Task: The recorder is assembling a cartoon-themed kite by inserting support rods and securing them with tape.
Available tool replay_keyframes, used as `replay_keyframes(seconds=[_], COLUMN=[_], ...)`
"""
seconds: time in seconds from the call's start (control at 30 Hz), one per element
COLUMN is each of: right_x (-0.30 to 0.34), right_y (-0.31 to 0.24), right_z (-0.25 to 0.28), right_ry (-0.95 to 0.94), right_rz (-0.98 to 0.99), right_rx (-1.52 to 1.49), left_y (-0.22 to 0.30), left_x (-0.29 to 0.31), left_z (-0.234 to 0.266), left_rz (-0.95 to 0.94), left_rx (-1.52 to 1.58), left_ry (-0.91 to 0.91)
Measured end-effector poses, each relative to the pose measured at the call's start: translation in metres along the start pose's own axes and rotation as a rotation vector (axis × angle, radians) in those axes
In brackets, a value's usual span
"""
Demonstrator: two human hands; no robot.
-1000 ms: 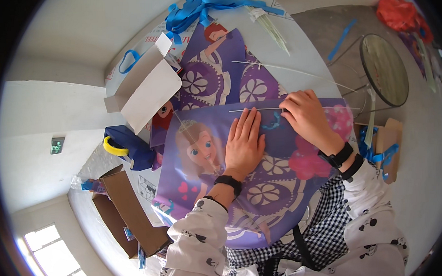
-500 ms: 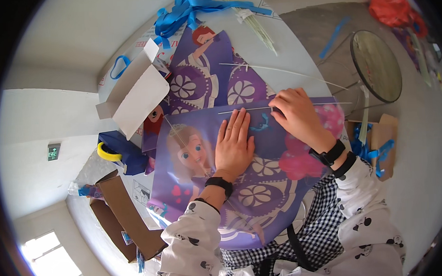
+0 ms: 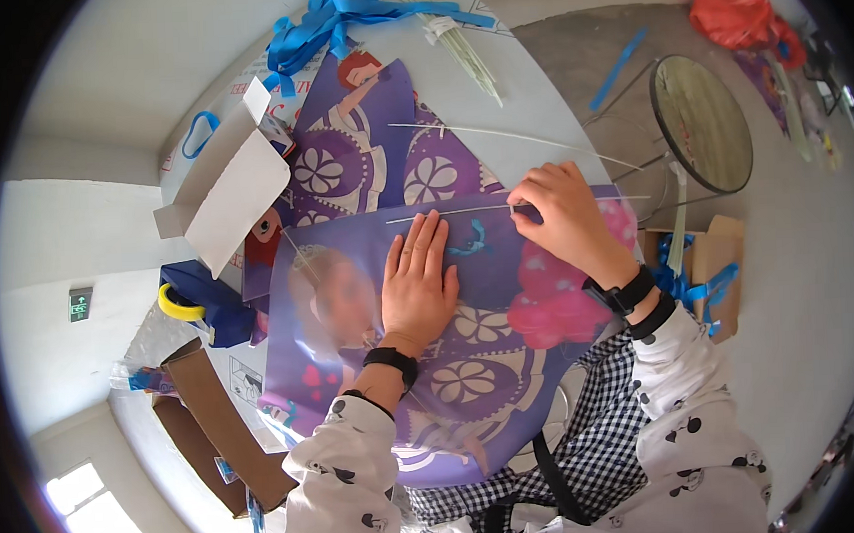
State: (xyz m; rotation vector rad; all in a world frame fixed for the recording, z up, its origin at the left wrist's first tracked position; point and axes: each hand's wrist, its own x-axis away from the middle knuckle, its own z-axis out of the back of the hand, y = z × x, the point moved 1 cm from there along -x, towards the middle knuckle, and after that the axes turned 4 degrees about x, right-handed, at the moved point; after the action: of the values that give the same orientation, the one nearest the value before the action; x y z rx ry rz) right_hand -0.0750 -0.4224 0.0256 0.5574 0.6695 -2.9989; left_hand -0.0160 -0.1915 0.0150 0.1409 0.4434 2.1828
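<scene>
A purple plastic sheet printed with a cartoon figure, flowers and pink balloons lies in front of me, its near part over my lap. Along its far edge runs a thin white rod. My left hand is pressed flat on the sheet with fingers stretched out, the fingertips just at the rod. Further right, my right hand has its thumb and fingers pinched on the rod at the sheet's edge. A small blue ribbon piece sits on the sheet between my hands.
Beyond lie more purple printed sheets, a second thin rod, a bundle of pale rods and blue ribbons. An open white box and yellow tape roll are left; a round stool and cardboard box right.
The whole view has shifted slightly, so things appear further left. Relative to the sheet, my right hand has slid a little right along the rod; my left hand stays flat in place.
</scene>
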Motion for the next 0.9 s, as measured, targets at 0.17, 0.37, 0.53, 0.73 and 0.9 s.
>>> replay_keyframes(seconds=[0.17, 0.37, 0.53, 0.73, 0.9], right_x=[0.0001, 0.0012, 0.0059, 0.0086, 0.0087], right_y=[-0.0045, -0.0023, 0.0051, 0.0046, 0.0035], right_z=[0.0000, -0.0025, -0.0015, 0.0004, -0.0012], right_ry=[0.076, 0.063, 0.066, 0.075, 0.067], right_rz=[0.024, 0.016, -0.002, -0.009, -0.022], right_rx=[0.029, 0.035, 0.051, 0.025, 0.021], left_y=[-0.0002, 0.0010, 0.0007, 0.0009, 0.0008], left_x=[0.0003, -0.0008, -0.0006, -0.0004, -0.0006], left_z=[-0.0009, -0.0013, -0.0013, -0.0001, 0.0000], left_rz=[0.005, 0.001, 0.000, -0.001, 0.000], left_rx=[-0.009, -0.020, -0.021, -0.016, -0.007], left_ry=[-0.007, -0.005, -0.007, -0.006, -0.007])
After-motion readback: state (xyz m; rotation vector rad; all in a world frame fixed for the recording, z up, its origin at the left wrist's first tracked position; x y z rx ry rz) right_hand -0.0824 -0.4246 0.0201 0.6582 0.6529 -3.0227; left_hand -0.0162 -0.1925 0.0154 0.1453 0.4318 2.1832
